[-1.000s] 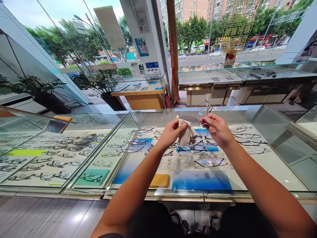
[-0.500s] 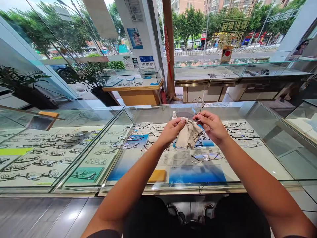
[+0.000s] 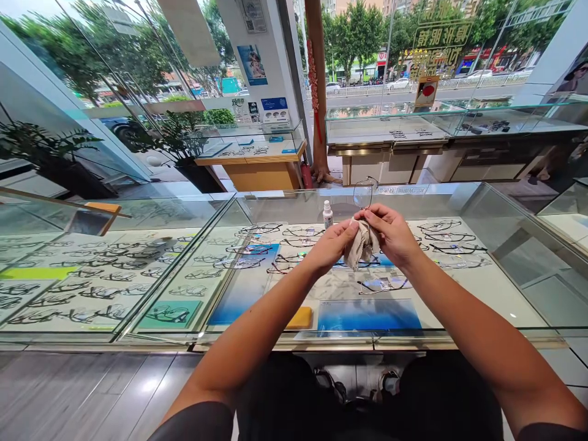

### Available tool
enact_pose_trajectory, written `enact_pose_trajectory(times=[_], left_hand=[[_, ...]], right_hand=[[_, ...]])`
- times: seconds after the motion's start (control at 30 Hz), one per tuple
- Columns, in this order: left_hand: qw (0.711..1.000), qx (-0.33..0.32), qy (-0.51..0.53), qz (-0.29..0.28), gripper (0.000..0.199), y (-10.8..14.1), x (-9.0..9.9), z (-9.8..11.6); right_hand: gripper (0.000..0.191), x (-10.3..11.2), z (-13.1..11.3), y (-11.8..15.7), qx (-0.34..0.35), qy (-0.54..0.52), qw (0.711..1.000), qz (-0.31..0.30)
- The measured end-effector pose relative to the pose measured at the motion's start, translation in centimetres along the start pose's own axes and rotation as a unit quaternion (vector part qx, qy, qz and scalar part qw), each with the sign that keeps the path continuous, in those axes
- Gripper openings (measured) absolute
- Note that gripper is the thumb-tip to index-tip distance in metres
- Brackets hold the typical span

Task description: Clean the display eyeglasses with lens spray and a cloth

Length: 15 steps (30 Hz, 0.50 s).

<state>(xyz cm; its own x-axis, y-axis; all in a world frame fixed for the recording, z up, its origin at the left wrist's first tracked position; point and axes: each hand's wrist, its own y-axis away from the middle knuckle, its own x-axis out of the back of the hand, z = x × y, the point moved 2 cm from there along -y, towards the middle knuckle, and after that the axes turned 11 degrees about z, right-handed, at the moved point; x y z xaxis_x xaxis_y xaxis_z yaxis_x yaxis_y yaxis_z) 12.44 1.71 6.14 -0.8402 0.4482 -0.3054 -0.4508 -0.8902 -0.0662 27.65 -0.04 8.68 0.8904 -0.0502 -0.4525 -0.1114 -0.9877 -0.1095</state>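
Above the glass display case, my left hand (image 3: pixel 337 242) is closed on a beige cleaning cloth (image 3: pixel 359 252). My right hand (image 3: pixel 392 231) grips a pair of thin-framed eyeglasses (image 3: pixel 362 195), close beside the left. One lens sticks up above my fingers. The cloth is bunched around the lower part of the glasses, so the other lens is hidden. A small white bottle (image 3: pixel 327 215) stands upright on the glass top, just behind my left hand.
Rows of eyeglasses (image 3: pixel 383 284) lie inside the display case (image 3: pixel 285 340) under my arms, with a yellow case (image 3: pixel 300 318) and a blue sheet (image 3: pixel 367 315). A tilted mirror (image 3: pixel 92 222) stands at the left. Farther back are another glass counter (image 3: pixel 386 130) and potted plants (image 3: pixel 184 144).
My left hand has moved right, against the right hand. The cloth, which hung loosely beside the glasses, is now gathered around their lower part. The view has shifted slightly.
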Motion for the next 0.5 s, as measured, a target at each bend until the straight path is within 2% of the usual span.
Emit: enact_pose_trajectory(times=[0.27, 0.5], left_hand=[[1.0, -0.006, -0.007, -0.006, 0.059, 0.37, -0.48, 0.18], [0.996, -0.044, -0.033, 0.063, 0.052, 0.79, -0.77, 0.94]], right_hand=[[0.043, 0.32, -0.91, -0.15, -0.001, -0.004, 1.0, -0.003], [0.041, -0.09, -0.9, 0.31, 0.017, 0.0, 1.0, 0.002]])
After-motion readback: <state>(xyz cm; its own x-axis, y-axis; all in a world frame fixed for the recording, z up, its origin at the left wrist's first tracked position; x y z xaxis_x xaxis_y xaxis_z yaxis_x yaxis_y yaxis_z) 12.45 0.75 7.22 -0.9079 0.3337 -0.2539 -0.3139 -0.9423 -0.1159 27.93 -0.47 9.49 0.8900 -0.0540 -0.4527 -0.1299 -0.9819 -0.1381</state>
